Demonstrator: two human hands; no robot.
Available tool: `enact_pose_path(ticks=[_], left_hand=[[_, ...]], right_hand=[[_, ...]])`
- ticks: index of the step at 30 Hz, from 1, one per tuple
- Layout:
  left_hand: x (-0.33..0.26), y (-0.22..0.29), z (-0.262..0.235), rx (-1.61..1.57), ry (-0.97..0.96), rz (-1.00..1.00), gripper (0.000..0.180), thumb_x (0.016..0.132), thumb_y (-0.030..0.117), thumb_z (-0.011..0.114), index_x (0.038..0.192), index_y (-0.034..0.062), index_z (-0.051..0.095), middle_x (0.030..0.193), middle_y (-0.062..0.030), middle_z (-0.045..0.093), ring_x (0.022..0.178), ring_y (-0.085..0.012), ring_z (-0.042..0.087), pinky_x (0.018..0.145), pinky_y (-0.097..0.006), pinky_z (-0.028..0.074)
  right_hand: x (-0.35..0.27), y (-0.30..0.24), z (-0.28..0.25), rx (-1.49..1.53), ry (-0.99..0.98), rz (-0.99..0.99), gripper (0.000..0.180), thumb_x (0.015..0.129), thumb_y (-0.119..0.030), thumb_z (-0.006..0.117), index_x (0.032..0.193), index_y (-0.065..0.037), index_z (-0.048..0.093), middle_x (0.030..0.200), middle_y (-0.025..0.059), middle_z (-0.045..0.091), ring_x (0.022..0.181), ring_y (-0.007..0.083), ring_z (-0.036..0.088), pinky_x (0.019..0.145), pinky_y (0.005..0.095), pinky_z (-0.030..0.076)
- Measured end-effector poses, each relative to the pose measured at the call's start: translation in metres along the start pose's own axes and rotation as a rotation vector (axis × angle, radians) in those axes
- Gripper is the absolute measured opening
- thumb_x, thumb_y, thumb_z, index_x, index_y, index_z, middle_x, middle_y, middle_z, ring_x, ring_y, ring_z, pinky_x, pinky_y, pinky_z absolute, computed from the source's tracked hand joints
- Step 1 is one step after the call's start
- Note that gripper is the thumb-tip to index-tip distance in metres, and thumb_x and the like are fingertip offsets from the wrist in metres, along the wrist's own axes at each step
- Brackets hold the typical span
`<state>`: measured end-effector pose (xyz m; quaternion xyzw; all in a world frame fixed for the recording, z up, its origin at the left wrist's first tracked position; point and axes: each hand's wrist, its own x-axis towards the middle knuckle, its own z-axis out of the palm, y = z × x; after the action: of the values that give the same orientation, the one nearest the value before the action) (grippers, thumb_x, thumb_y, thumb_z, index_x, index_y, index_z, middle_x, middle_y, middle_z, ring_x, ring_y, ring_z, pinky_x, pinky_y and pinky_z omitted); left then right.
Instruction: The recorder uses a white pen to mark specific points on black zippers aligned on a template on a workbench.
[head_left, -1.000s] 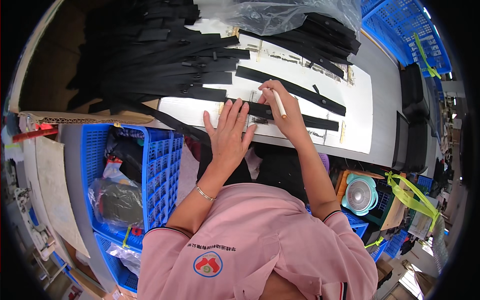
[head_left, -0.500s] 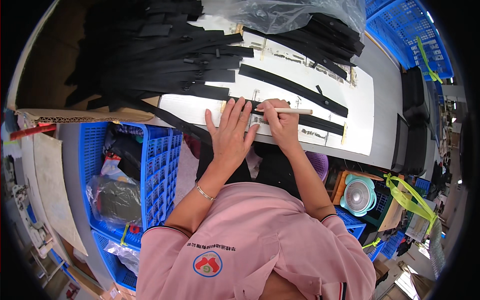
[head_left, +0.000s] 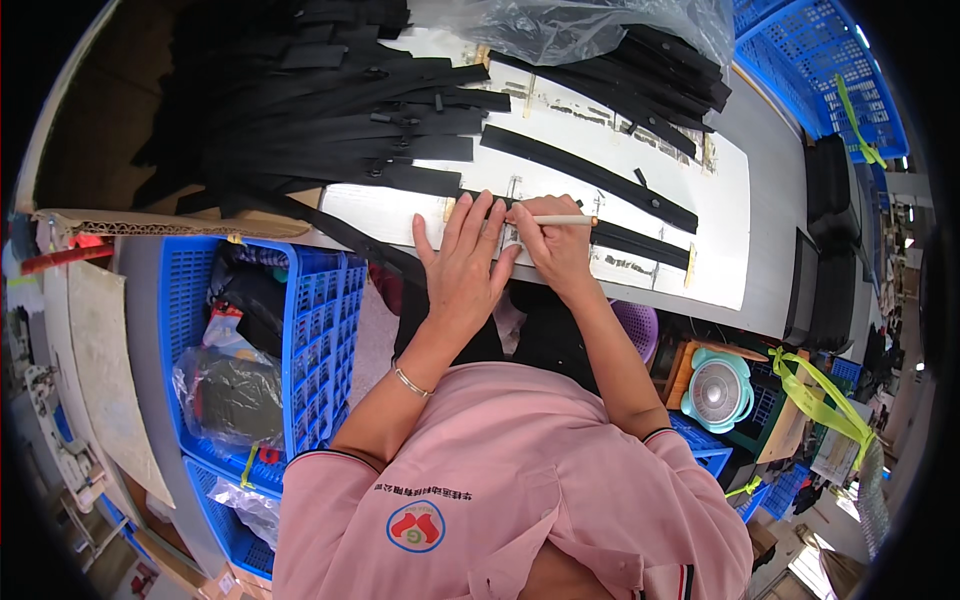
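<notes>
Pencil [head_left: 563, 220] points left — black strip [head_left: 640, 246], seemingly, slants toward lower right.

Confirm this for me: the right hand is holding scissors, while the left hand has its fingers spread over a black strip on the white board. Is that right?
Not quite: the head view shows the right hand holding a pale pen-like stick, not scissors. The left hand does have its fingers spread over a black strip on the white board.
</notes>
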<state>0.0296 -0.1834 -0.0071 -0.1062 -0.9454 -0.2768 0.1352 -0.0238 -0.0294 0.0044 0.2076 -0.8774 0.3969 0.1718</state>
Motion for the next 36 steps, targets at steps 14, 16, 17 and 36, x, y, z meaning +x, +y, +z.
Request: enact_pose_path(ticks=[14,16,17,36], left_hand=[[-0.03,-0.01,-0.036,-0.062,0.114,0.033,0.058,0.091,0.008,0.065,0.148,0.0152,0.056,0.158,-0.0097,0.048,0.153,-0.0351,0.032,0.124,-0.061,0.003],[-0.042,-0.025,-0.054,-0.018,0.083,-0.057,0.064,0.086,-0.004,0.059,0.147,0.0153,0.058,0.156,-0.0101,0.05,0.152,-0.0372,0.034,0.125,-0.06,0.006],[-0.046,-0.037,-0.059,-0.017,0.077,-0.052,0.064,0.086,-0.004,0.059,0.147,0.0153,0.058,0.156,-0.0101,0.05,0.152,-0.0372,0.034,0.125,-0.06,0.006],[0.037,-0.007,-0.022,-0.44,-0.049,0.181,0.026,0.086,0.004,0.078,0.112,0.0051,0.072,0.097,-0.0118,0.072,0.085,-0.0271,0.069,0.07,-0.034,0.053]], right_hand=[[-0.058,-0.007,-0.05,-0.345,0.213,0.02,0.034,0.09,-0.002,0.072,0.124,-0.005,0.071,0.111,0.0083,0.076,0.106,0.0266,0.069,0.098,0.0418,0.046],[-0.069,0.01,-0.055,-0.43,0.105,0.075,0.049,0.091,0.003,0.071,0.138,-0.006,0.06,0.12,0.0106,0.073,0.121,0.0266,0.066,0.107,0.0449,0.043],[-0.069,0.018,-0.058,-0.404,0.07,0.106,0.055,0.091,0.004,0.069,0.143,-0.009,0.055,0.123,0.0115,0.072,0.126,0.0265,0.063,0.111,0.0474,0.041],[-0.059,0.022,-0.078,-0.442,0.173,0.055,0.05,0.091,-0.002,0.071,0.139,-0.004,0.058,0.122,0.0152,0.071,0.114,0.0298,0.068,0.113,0.0484,0.039]])
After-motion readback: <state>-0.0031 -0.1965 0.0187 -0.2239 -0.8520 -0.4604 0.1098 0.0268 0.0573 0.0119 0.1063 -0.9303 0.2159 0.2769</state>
